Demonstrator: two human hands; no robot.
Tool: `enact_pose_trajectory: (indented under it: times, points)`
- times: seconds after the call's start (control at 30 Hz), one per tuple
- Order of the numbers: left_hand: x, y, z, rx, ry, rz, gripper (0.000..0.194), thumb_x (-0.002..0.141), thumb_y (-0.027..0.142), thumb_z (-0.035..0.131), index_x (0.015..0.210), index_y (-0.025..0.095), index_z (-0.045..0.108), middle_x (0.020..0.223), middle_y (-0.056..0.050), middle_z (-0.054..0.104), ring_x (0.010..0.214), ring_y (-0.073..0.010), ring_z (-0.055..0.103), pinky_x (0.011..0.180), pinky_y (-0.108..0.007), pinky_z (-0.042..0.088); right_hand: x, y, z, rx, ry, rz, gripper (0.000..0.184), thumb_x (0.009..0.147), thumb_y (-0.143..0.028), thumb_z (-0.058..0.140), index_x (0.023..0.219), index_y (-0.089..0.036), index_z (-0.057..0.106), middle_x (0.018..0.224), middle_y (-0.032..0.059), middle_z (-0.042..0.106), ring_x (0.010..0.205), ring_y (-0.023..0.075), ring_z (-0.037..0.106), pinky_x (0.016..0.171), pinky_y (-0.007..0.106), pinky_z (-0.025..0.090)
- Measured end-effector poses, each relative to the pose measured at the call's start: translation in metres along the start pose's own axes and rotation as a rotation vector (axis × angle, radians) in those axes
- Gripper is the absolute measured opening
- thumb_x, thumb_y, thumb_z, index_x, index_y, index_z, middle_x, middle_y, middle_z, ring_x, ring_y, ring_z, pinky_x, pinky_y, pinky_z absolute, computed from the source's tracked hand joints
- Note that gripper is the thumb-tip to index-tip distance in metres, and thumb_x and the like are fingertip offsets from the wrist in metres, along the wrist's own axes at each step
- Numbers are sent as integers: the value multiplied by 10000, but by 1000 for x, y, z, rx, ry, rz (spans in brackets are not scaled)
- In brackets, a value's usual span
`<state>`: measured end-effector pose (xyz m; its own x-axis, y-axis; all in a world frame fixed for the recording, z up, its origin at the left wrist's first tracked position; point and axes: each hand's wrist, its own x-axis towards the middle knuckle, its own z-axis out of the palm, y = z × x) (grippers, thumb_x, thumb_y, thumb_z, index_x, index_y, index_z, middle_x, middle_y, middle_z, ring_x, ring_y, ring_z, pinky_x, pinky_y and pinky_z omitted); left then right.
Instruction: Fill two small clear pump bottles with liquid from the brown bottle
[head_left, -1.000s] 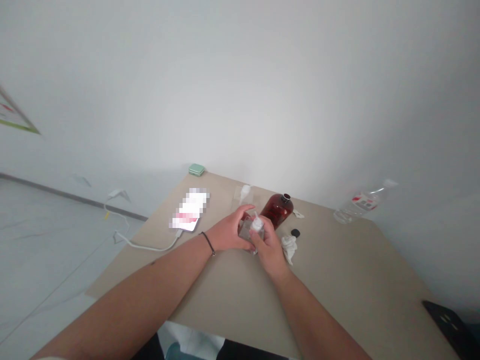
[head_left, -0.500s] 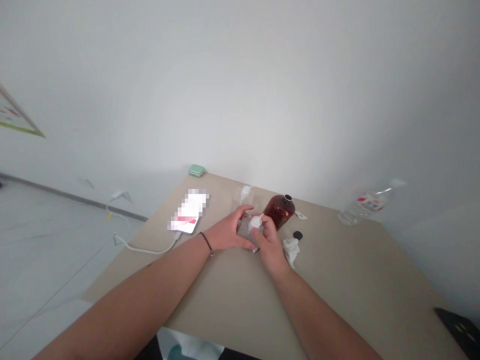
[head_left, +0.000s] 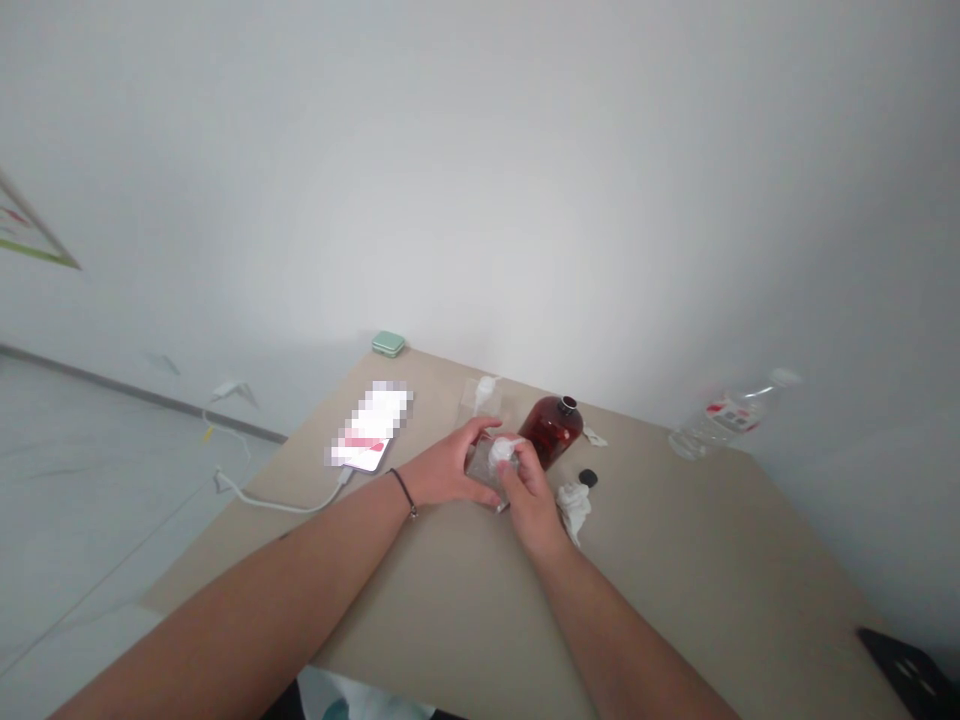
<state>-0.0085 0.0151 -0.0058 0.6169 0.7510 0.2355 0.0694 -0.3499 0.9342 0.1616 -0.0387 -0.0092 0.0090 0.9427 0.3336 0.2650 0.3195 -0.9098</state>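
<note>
The left hand (head_left: pixel 444 470) wraps a clear bottle (head_left: pixel 482 462) between both hands while the right hand (head_left: pixel 532 497) grips its white pump (head_left: pixel 500 452), a brown bottle (head_left: pixel 551 430) just beyond that grip, a tissue (head_left: pixel 574 505) to its right.

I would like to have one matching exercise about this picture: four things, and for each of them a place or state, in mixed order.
1. left hand
2. right hand
3. red-brown bottle
4. green case

A. thumb on the white top
B. at the far left corner of the table
C. dark band at its wrist
D. open at the neck

Pairs: 1-C, 2-A, 3-D, 4-B
</note>
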Motion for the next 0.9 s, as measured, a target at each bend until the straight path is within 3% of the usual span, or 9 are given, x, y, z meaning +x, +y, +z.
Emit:
enact_pose_trajectory:
  times: [0.23, 0.43, 0.7, 0.9]
  points:
    - [0, 4, 0, 14, -2, 11, 1058, 601, 374, 926, 1484, 207, 369, 1381, -138, 561, 1235, -319, 564, 1095, -479, 417, 0, -4, -2, 6, -25, -18, 336, 941, -488, 537, 1205, -318, 657, 1271, 47, 628, 1268, 251, 549, 1116, 419, 407]
    - [0, 2, -1, 11, 1, 5, 1056, 599, 378, 929, 1483, 206, 377, 1384, -148, 558, 1213, -318, 570, 1079, -490, 430, 1, 2, -2, 17, -1, 13, 292, 922, -503, 568, 1113, -299, 654, 1167, 39, 642, 1140, 237, 606, 1037, 409, 472]
    - [0, 1, -1, -10, -4, 38, 1039, 604, 382, 929, 1476, 221, 388, 1391, -136, 561, 1264, -323, 550, 1114, -496, 402, -1, 1, -2, 3, 51, 2, 347, 938, -530, 522, 1136, -308, 702, 1247, 57, 659, 1226, 257, 580, 1112, 436, 429]
    - [1, 1, -1, -3, 4, 17, 1059, 592, 387, 935, 1484, 223, 388, 1372, -142, 576, 1233, -326, 568, 1096, -511, 415, 0, 1, -2, -4, -7, 30, 313, 929, -512, 547, 1130, -296, 652, 1163, 42, 675, 1130, 241, 618, 1037, 425, 484]
